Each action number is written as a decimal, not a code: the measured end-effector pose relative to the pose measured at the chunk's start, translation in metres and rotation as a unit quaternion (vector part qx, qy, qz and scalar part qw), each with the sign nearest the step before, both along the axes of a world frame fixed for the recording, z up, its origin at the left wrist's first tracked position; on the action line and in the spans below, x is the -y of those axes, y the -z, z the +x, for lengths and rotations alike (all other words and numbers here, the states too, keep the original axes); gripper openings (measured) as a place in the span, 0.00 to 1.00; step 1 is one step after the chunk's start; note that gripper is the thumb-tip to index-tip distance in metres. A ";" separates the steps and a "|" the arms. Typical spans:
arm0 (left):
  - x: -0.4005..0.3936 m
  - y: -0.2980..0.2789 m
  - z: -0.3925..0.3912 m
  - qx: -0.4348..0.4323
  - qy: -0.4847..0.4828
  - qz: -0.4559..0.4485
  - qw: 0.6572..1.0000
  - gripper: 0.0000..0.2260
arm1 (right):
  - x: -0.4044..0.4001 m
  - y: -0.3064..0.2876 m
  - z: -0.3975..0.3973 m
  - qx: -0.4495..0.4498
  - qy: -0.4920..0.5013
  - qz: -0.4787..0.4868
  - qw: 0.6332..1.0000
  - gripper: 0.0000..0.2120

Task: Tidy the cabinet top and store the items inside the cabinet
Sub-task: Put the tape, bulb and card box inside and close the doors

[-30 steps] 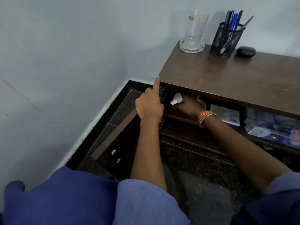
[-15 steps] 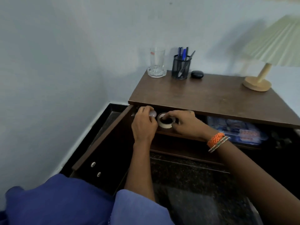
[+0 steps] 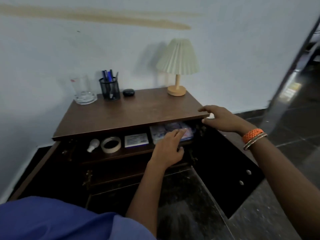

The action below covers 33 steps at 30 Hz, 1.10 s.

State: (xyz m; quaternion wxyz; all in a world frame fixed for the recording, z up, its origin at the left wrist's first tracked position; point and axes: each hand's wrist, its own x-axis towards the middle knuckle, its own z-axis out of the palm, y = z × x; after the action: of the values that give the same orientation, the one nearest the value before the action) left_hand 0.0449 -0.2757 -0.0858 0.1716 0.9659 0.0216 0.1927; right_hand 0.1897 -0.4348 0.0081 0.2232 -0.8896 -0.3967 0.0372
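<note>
A: Head view, entry: cabinet (image 3: 131, 116) against wall, both doors swung wide. On top, back row from the left: glass (image 3: 84, 90), pen cup (image 3: 110, 90), small black case (image 3: 129, 92), lamp (image 3: 177, 66)

B: Shelf contents?

A: Upper shelf (image 3: 138, 152), left to right: bulb (image 3: 93, 144) lying on its side, tape roll (image 3: 111, 144) lying flat just beside it, white card box (image 3: 136, 140), then a clear packet stack (image 3: 171, 131) at the right end

B: Left hand?

A: Left hand (image 3: 168, 149) reaches into the shelf; fingertips lie on the packet stack, fingers mostly straight, thumb down at the shelf's front edge. Reads as resting on it, no grasp seen

B: Right hand?

A: Right hand (image 3: 223, 120) sits at the top's right front corner, fingers spread and loosely bent, index over the top's surface, thumb below the edge. A small white patch (image 3: 211, 116) shows between finger and thumb; cannot tell whether it is a held item or something behind. Not clamped on the board as far as the blur allows. Orange and metal bangles (image 3: 253, 137) on that wrist

B: Doors?

A: Left door (image 3: 32, 172) edge-on along the wall side; right door (image 3: 225, 172) lies open toward the camera, two pale screw heads (image 3: 245, 177) on its inner face. Blue sleeve (image 3: 65, 220) fills the lower left
</note>
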 end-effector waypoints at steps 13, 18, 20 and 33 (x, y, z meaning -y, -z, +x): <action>0.069 0.037 0.021 -0.130 0.126 0.111 0.977 0.32 | 0.122 0.109 0.025 -0.426 0.158 0.181 0.872 0.24; 0.076 0.031 0.021 -0.131 0.120 0.018 0.984 0.34 | 0.107 0.112 0.006 -0.515 0.123 0.222 0.819 0.17; 0.076 0.026 0.021 -0.126 0.124 -0.028 0.984 0.35 | 0.101 0.116 0.004 -0.503 0.120 0.236 0.823 0.14; 0.086 0.007 0.024 -0.310 0.121 -0.313 0.890 0.49 | 0.040 0.142 -0.034 -0.451 0.205 0.394 0.774 0.08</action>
State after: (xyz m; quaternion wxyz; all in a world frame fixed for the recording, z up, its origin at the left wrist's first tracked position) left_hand 0.0690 -0.3621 -0.0925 0.4713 0.8679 0.0155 -0.1558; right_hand 0.1557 -0.4747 -0.1343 0.7102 -0.6649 -0.0381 0.2281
